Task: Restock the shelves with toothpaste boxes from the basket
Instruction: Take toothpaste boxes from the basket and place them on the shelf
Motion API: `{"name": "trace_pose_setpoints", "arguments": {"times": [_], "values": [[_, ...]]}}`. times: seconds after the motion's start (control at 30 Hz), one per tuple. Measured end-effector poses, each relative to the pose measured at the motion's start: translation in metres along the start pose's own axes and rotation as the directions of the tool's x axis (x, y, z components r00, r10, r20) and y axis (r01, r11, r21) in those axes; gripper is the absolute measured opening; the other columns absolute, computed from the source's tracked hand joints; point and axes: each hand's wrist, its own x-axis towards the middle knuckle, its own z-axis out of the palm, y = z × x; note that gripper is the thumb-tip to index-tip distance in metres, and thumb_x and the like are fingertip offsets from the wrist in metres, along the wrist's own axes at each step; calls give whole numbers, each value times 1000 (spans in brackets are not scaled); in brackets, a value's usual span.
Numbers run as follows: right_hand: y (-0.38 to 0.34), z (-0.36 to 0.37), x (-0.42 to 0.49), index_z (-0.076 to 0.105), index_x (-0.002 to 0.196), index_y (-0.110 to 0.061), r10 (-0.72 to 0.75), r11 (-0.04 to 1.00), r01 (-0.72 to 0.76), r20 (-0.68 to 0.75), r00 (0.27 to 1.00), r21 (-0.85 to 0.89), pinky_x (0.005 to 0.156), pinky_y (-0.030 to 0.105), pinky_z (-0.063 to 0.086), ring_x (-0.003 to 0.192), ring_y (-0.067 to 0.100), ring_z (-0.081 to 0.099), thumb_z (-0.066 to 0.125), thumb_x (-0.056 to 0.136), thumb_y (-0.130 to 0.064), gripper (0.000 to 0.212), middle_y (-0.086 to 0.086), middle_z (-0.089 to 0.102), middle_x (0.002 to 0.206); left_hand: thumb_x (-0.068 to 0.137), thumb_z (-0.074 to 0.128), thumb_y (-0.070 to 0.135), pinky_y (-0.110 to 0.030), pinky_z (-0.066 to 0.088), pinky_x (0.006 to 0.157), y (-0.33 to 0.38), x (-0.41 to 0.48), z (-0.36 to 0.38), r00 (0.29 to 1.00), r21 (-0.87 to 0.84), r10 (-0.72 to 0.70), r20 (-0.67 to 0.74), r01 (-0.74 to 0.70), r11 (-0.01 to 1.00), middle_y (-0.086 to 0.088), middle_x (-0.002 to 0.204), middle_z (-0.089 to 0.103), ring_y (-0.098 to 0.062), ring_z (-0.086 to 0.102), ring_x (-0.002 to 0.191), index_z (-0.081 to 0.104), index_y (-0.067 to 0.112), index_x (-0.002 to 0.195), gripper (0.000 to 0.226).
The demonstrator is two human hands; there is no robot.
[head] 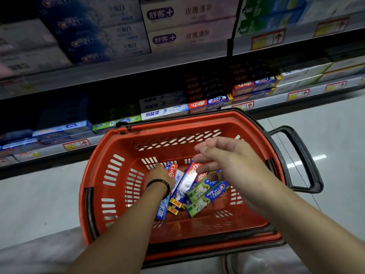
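A red plastic basket [118, 155] stands on the floor in front of the shelves. Several toothpaste boxes lie in its bottom: a red Colgate box [172, 170], a red-and-blue box [187, 180], green boxes [197, 191] and a blue Crest box [216, 191]. My left hand [159, 175] reaches down into the basket and touches the Colgate box; its fingers are hidden, so the grip is unclear. My right hand [223, 157] hovers above the boxes with fingers spread and relaxed, holding nothing.
The lower shelf [266, 101] behind the basket holds rows of toothpaste boxes, with a dark space at its left part [59, 109]. An upper shelf [177, 26] is stacked with larger boxes. The basket's black handle [302, 159] sticks out to the right over grey floor.
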Motion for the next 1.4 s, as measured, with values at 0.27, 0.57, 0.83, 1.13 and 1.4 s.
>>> {"name": "trace_pose_setpoints", "arguments": {"times": [0.27, 0.57, 0.83, 1.13, 1.4], "values": [[2, -3, 8, 76, 103, -17, 22, 1000, -22, 5, 1000, -6, 74, 33, 55, 90, 26, 78, 64, 103, -23, 14, -1, 81, 94, 85, 81, 44, -41, 56, 95, 3, 6, 18, 999, 124, -14, 38, 9, 992, -15, 134, 61, -33, 63, 122, 42, 8, 139, 76], [4, -2, 13, 77, 101, -19, 34, 999, -33, 12, 999, -20, 72, 32, 53, 89, 26, 78, 65, 103, -22, 13, -1, 81, 91, 83, 84, 43, -35, 54, 88, -1, 10, 21, 999, 119, -4, 37, -1, 993, -10, 128, 65, -27, 65, 115, 52, 13, 133, 67], [3, 1, 13, 77, 103, -19, 50, 999, -50, 16, 999, -18, 75, 34, 56, 91, 27, 78, 64, 104, -22, 13, -1, 82, 93, 78, 87, 41, -34, 55, 85, -6, 7, 12, 999, 53, -24, 46, 21, 998, -9, 124, 68, -29, 67, 112, 58, 15, 127, 63], [3, 8, 13, 76, 104, -17, 33, 999, -32, 17, 999, -41, 70, 34, 53, 80, 23, 77, 64, 104, -21, 12, 2, 82, 95, 66, 94, 46, -39, 61, 88, -8, -12, -11, 996, 13, 64, 59, -65, 998, -4, 114, 69, -26, 68, 101, 62, 20, 118, 66], [3, 12, 6, 75, 102, -17, 22, 998, -19, 44, 999, -61, 68, 33, 52, 77, 21, 76, 66, 103, -23, 12, 2, 82, 92, 65, 94, 43, -29, 53, 68, -12, -40, -33, 988, -38, 154, -9, -154, 987, 2, 96, 68, -18, 66, 85, 61, 23, 102, 53]]}}
